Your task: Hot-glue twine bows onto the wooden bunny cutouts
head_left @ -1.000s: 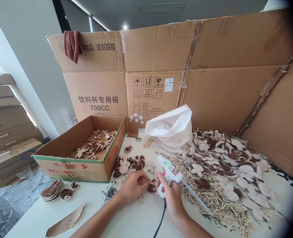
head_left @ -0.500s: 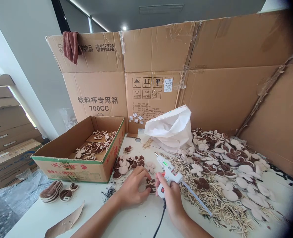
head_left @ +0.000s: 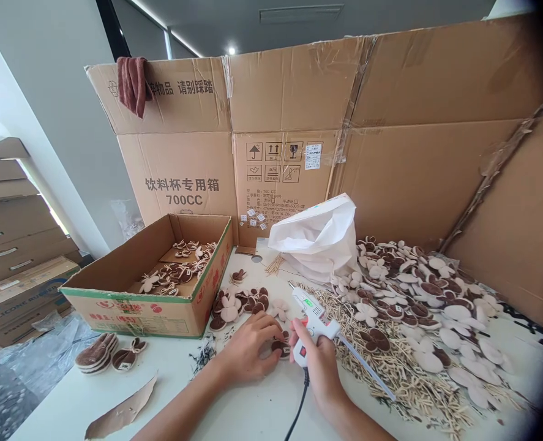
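My right hand (head_left: 319,361) is wrapped around a white hot glue gun (head_left: 314,321) with a green-lit label, a clear glue stick out of its back and a black cord below. The nozzle points up and left, above the table. My left hand (head_left: 253,346) lies beside it, its fingers curled over the edge of a brown felt flower-shaped piece (head_left: 280,349) on the table. Fingers hide part of this piece. Just beyond my left hand is a small cluster of brown and cream felt pieces (head_left: 229,308).
A green-edged cardboard box (head_left: 133,315) with finished-looking pieces stands left. To the right lie a heap of felt pieces (head_left: 418,288) and a pile of short beige cords (head_left: 418,380). A white bag (head_left: 314,239) sits behind. Cardboard walls (head_left: 289,92) enclose the back.
The fingers of my left hand have come down over the top of the brown felt piece. My right hand and the glue gun have hardly moved.
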{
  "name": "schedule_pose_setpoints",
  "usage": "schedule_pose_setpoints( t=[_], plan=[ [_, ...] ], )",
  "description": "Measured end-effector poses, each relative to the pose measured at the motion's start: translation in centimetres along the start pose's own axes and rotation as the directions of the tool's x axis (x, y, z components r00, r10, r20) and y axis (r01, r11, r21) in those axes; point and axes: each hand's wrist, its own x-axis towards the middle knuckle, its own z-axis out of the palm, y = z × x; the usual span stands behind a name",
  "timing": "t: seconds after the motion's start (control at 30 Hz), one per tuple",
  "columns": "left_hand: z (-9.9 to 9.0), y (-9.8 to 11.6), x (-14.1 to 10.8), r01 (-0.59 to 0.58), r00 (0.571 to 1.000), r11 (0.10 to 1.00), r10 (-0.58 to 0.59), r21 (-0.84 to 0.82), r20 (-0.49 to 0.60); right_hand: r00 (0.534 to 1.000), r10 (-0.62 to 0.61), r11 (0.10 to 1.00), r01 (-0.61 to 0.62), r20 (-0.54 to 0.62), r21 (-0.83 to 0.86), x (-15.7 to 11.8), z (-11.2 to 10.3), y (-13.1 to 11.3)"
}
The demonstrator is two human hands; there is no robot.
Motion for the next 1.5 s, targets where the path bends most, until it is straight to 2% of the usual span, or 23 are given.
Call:
schedule_pose_setpoints(
  t=[0.6,0.77,0.93,1.2,1.37,1.5],
  plan=[
    [0.0,0.1,0.1,0.02,0.999,0.995,-0.022,0.097,0.025,0.999,0.038,0.999,-0.037,0.032,-0.01,0.5,-0.6,0.5],
    [-0.9,0.2,0.0,-0.008,1.0,0.996,0.011,0.087,-0.029,0.998,0.049,0.999,-0.049,0.031,0.016,0.5,-0.7,0.8],
    [-1.6,0.1,0.0,0.018,0.994,0.992,-0.004,0.127,-0.109,0.999,0.035,0.999,-0.036,0.022,0.024,0.6,-0.7,1.0],
    [0.0,-0.1,-0.2,-0.003,1.0,0.984,0.004,0.18,-0.004,0.999,0.023,0.999,-0.022,0.039,-0.025,0.6,-0.8,0.7],
    [0.5,-0.7,-0.3,-0.04,0.999,0.973,0.045,0.229,-0.013,0.998,0.038,0.999,-0.037,0.04,-0.024,0.2,-0.5,0.1],
    [0.6,-0.9,-0.3,-0.034,0.999,0.962,0.032,0.269,0.013,0.999,0.037,0.999,-0.037,0.029,-0.002,0.2,-0.4,0.2]
  ],
)
